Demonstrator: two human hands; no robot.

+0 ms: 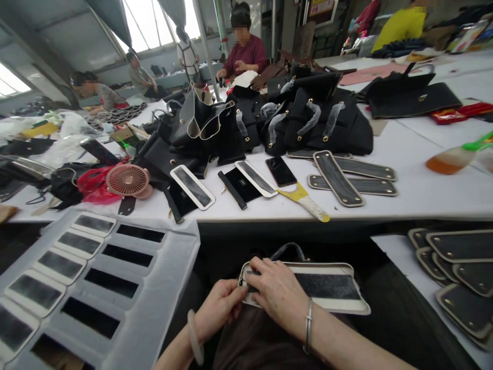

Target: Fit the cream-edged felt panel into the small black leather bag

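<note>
A black and white panel [327,285] with a pale raised edge rests over my lap, and a handle in clear wrap [288,249] sticks up behind it. My left hand [227,298] pinches the panel's left end between thumb and fingers. Across the same end lies my right hand [275,288], its fingers bent and pressed down on the panel's surface. The fingertips of both hands are close together at the left corner. What lies under the panel is mostly hidden by my hands.
Black bags [323,118] are heaped on the white table [377,205], with a phone [281,171], a yellow-handled scraper [304,201] and a pink fan [129,181] nearer me. White-edged panels [59,264] lie left; dark strips [462,257] are stacked right. A person [246,51] sits opposite.
</note>
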